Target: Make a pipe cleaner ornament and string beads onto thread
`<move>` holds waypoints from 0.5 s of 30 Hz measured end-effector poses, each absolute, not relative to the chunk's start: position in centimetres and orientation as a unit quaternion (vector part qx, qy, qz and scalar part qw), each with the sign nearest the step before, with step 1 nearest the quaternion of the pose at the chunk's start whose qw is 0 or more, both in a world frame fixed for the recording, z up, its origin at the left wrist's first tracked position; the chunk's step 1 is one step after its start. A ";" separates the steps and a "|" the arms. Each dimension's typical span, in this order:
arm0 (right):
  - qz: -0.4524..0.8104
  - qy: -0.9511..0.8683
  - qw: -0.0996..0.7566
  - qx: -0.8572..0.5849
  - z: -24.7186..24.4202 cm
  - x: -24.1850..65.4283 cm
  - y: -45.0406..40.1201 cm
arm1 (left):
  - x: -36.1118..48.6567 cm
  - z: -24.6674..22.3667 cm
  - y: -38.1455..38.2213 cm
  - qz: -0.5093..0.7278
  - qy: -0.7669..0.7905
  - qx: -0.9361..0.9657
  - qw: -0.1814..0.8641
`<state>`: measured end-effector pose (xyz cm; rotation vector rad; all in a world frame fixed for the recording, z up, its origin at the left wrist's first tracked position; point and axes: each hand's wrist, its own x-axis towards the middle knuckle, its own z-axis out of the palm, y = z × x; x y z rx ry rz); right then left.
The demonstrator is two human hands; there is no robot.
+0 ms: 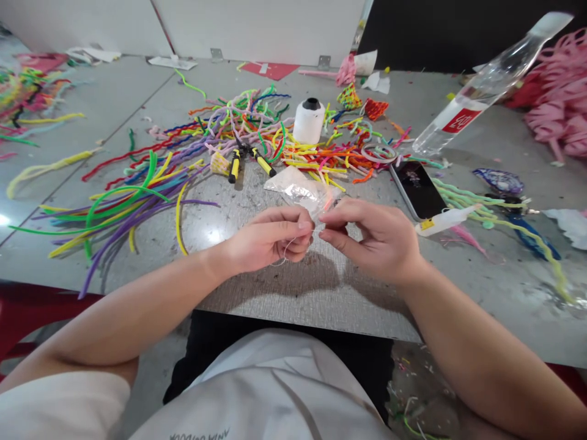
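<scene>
My left hand is closed, thumb pressed against the fingers, on a thin white thread that loops down below it. Close beside it on the right is my right hand, its thumb and index finger curved toward each other near the thread's end; whether anything is between those fingertips is too small to tell. Just beyond both hands lies a clear plastic bag. Behind the bag are pliers with yellow and black handles and a white thread spool.
Colourful fuzzy stems spread across the left and middle of the table. To the right are a phone, a small white glue bottle, a tilted clear water bottle and pink looped material.
</scene>
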<state>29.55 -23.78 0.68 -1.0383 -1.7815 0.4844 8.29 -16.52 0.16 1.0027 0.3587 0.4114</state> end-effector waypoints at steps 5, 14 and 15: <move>0.147 -0.757 0.499 -0.396 0.8 29.0 -24.0 | 8.4 0.3 -16.6 0.192 0.174 0.469 0.845; 0.102 -0.782 0.473 -0.392 0.6 29.1 -24.0 | 8.6 0.2 -16.5 0.204 0.172 0.511 0.817; 0.092 -0.784 0.471 -0.393 0.6 29.2 -24.0 | 8.7 0.1 -16.4 0.213 0.179 0.529 0.802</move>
